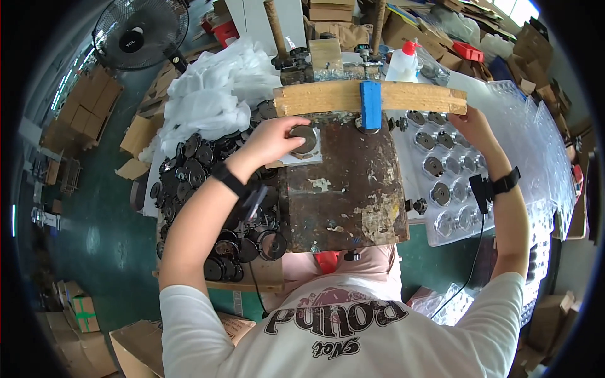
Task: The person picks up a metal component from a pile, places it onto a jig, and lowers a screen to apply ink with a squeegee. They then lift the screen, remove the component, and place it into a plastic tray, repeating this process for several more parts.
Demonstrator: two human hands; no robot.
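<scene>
We bend L arm inward, L hand (272,140) pinching dk disc (305,139) betw. thumb + fingers; R arm extended fwd, R hand (474,128) gripping R end of tan bar (416,96). Lettering: dk on our wht shirt (378,346), lt on fan (132,41) hub. Disc round, on pale sq. plate (314,157), L side of stained brn board (346,183).

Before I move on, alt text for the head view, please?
A person's left hand holds a dark disc; the right hand touches the right end of a tan bar. Black parts lie heaped at left, a clear tray at right.
</scene>
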